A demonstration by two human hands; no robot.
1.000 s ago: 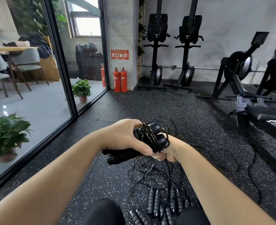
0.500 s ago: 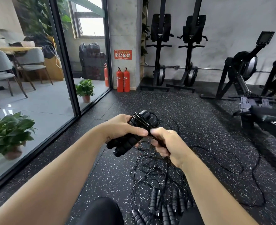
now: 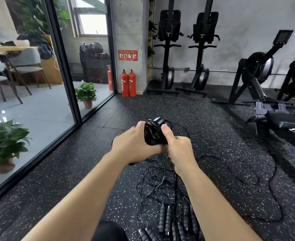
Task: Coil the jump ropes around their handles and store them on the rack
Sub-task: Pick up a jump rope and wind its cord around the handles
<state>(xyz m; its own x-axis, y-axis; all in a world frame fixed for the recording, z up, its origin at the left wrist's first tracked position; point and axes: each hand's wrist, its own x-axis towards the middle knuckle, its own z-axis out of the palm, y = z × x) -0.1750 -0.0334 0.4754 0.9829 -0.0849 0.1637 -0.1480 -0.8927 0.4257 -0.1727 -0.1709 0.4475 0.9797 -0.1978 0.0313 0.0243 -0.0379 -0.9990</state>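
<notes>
Left hand (image 3: 134,143) wrapped round the coiled jump rope (image 3: 154,132), held above the speckled floor (image 3: 204,129); right hand (image 3: 177,146) gripping it too, thumb pressed on the coil; loose ropes (image 3: 160,180) and spare handles (image 3: 174,221) on the floor below, near the knees

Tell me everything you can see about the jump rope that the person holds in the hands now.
The held jump rope is black: two handles side by side with thin, glossy cord wound many times around them. The bundle points up and away from the person, one flat handle end showing on top. The left hand grips it from the left; the right hand holds it from the right, thumb pressed on the coil. Cord hangs below the hands toward the loose ropes on the speckled floor; whether it is this rope's cord I cannot tell.
</notes>
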